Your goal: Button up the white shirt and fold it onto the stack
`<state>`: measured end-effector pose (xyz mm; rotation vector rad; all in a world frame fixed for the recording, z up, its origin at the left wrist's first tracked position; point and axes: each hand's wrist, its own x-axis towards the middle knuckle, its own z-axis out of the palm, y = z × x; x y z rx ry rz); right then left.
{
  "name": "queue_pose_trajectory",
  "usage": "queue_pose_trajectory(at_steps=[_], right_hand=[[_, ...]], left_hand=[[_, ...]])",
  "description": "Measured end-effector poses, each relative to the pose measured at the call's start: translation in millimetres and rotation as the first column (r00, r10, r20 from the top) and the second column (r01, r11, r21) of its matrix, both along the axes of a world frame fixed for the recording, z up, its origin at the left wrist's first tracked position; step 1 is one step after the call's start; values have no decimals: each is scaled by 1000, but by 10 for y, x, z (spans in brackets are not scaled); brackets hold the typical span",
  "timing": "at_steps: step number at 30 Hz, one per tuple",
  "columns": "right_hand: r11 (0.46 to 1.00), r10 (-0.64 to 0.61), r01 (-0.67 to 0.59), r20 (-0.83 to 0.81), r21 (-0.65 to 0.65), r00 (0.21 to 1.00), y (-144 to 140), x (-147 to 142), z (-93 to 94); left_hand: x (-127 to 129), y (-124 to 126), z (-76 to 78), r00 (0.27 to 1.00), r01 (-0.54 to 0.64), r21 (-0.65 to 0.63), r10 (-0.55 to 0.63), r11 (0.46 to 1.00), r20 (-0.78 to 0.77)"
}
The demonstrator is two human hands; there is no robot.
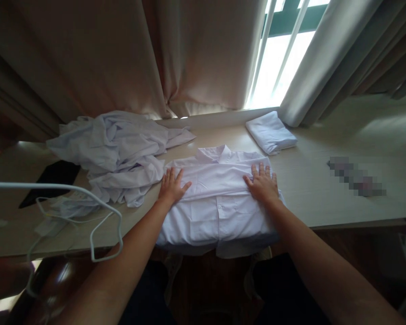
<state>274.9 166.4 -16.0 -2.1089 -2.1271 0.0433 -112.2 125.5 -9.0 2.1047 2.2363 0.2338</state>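
A white button-up shirt [203, 216] lies front up on the table before me, its collar pointing to the window side. Its lower end hangs over the table's near edge. My left hand [172, 185] rests flat on the shirt's left side with the fingers spread. Opposite it, my right hand [263, 183] presses flat on the right side, fingers apart too. A sleeve or fold of cloth runs across the chest between both hands. Below that band, buttons and a pocket show.
Rumpled white shirts [118, 144] are heaped on the left, by a black flat item [52, 180]. A folded white cloth [271, 132] sits at the back right. A white bent frame [104, 205] juts in from the left. Curtains [203, 54] hang behind the table [311, 180].
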Motion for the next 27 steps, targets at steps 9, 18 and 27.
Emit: queue_pose_trajectory(at_steps=[9,18,27], right_hand=[[999,8,-8,-9,37,1000,-128,-26,102],[993,-9,17,-69,118,998,-214,-32,160],[868,190,117,-539,483,821,-319,100,191]], left_hand=[[-2,-241,382,970,-51,206,0,977,242],[204,-1906,496,769,-365,374,51,853,637],[-40,-2704,-438,123,-619,-363,543,696,831]])
